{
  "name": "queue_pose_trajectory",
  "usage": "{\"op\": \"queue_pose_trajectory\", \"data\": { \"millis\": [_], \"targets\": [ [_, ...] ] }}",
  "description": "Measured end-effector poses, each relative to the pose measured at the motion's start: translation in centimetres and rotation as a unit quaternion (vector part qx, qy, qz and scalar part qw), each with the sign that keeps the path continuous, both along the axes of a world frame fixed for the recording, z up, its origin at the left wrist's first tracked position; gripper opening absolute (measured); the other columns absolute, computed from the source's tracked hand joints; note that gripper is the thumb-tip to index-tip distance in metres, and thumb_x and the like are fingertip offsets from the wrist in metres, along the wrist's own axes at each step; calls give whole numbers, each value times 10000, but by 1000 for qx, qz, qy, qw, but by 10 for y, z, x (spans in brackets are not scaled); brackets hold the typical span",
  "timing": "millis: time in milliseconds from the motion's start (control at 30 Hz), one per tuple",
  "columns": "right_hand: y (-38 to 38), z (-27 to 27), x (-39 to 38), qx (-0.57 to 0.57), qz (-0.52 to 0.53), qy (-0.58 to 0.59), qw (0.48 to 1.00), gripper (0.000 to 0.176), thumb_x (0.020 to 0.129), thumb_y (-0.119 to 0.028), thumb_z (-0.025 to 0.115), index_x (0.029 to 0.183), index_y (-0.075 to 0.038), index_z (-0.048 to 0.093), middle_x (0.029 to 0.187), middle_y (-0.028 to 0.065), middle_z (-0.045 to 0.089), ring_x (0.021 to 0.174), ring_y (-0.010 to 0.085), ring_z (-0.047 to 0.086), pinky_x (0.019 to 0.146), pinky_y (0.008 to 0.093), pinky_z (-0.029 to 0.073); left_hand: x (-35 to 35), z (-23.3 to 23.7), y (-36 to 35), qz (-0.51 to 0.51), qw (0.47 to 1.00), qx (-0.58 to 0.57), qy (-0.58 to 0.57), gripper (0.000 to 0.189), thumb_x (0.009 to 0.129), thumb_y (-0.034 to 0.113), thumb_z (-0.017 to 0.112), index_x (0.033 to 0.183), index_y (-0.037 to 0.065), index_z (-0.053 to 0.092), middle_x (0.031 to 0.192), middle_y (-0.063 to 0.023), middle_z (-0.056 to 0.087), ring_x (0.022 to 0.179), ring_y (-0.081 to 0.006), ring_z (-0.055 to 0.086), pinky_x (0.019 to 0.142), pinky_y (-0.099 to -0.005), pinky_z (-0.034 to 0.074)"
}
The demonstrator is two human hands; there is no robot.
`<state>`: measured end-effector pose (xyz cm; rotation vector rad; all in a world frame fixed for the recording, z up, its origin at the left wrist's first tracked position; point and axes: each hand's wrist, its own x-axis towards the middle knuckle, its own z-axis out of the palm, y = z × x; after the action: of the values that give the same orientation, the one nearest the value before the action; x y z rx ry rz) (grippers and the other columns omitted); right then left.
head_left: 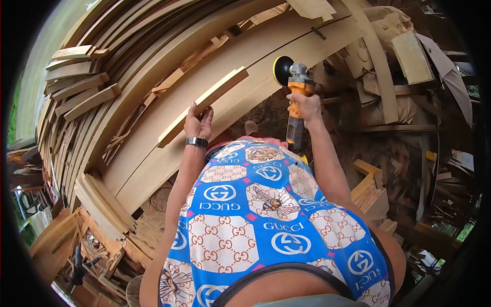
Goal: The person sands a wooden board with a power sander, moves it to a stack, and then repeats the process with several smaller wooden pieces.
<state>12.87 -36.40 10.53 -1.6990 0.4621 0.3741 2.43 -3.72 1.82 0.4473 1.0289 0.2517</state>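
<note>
My right hand [308,108] is wrapped round the orange and grey body of a cordless angle grinder [302,84], held up in front of me. A round black pad with a yellow rim [280,71] is fitted to its head. My left hand [198,125], with a dark band on the wrist, grips a long pale wooden strip [222,88] near its middle. Part of the fingers is hidden by the wood. The strip lies slanted over a wide plank bench [146,161].
Many curved boards [110,115] are stacked to the left, with short wood blocks [92,102] on top. Offcuts and a board [412,59] lie at the right. A folded grey umbrella-like cloth [447,77] hangs there. Scraps and sawdust cover the ground [148,217].
</note>
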Motion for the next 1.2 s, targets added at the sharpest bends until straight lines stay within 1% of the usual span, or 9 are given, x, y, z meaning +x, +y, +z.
{"op": "queue_pose_trajectory", "data": {
  "millis": [133, 200, 267, 300, 333, 367, 467, 767, 1200],
  "targets": [
    [-2, -4, 0, -2, 23, -12, 1000, 255, 756, -180, 787, 910, 15, 731, 788, 69, 690, 610, 181, 676, 595, 345, 562, 21, -23, -25, -67, 959, -267, -65, 718, 1070, 376, 608, 1505, -101, 294, 1326, -303, 572, 1289, -416, 608, 1060, -432, 584],
    [-2, -3, 1, -17, 40, -13, 999, 253, 756, -181, 788, 905, 15, 732, 784, 68, 688, 611, 179, 675, 597, 343, 561, 19, 9, -33, -125, 956, -262, -39, 710, 1077, 410, 588, 1474, -140, 380, 1343, -299, 597, 1251, -360, 637, 1011, -378, 599],
    [7, -2, -1, -37, 44, -10, 998, 255, 754, -181, 793, 902, 18, 733, 775, 65, 685, 607, 180, 673, 598, 339, 559, 6, 29, -28, -401, 909, 112, -4, 687, 1063, 466, 599, 1432, -106, 502, 1345, -253, 636, 1251, -268, 635, 915, -340, 609],
    [10, 1, -2, -36, 47, -10, 998, 255, 754, -181, 793, 902, 18, 733, 775, 65, 685, 607, 180, 673, 598, 339, 559, -2, 36, -27, -418, 846, 332, 22, 557, 1002, 408, 709, 1301, -57, 638, 1227, -172, 700, 1179, -237, 648, 901, -360, 556],
    [12, 5, -4, -13, 47, -12, 999, 261, 750, -181, 800, 904, 18, 734, 776, 65, 686, 608, 181, 673, 596, 337, 556, -9, 31, -18, -372, 700, 607, 55, 535, 948, 367, 761, 1306, -14, 650, 1210, -160, 687, 1170, -270, 630, 935, -401, 526],
    [14, 6, -5, 9, 46, -14, 999, 266, 746, -182, 806, 907, 18, 735, 777, 65, 688, 608, 183, 672, 595, 336, 554, -18, 20, -3, -291, 484, 821, 81, 534, 894, 327, 812, 1310, 28, 663, 1194, -148, 675, 1161, -303, 612, 968, -443, 495],
    [15, -3, -4, -27, 71, -10, 997, 272, 741, -189, 813, 914, 8, 742, 784, 58, 693, 644, 180, 685, 609, 340, 551, -52, -15, 44, -393, 431, 789, 195, 584, 796, 299, 838, 1331, 128, 677, 1242, -136, 634, 1182, -344, 554, 1034, -498, 417],
    [31, -9, 18, -290, 166, -60, 941, 527, 649, -343, 843, 937, 90, 758, 904, 235, 770, 851, 317, 768, 784, 404, 593, -37, -27, 47, -395, 413, 814, 105, 595, 826, 315, 812, 1387, 197, 657, 1234, -106, 616, 1170, -329, 545, 1014, -497, 412],
    [69, -7, 22, -376, 296, -53, 877, 506, 703, -355, 774, 959, 80, 741, 954, 312, 744, 977, 417, 752, 874, 444, 607, -75, -56, 57, -285, 465, 820, 174, 583, 757, 359, 871, 1302, 205, 735, 1182, -62, 618, 1149, -287, 545, 1043, -469, 374]
  ]
}}
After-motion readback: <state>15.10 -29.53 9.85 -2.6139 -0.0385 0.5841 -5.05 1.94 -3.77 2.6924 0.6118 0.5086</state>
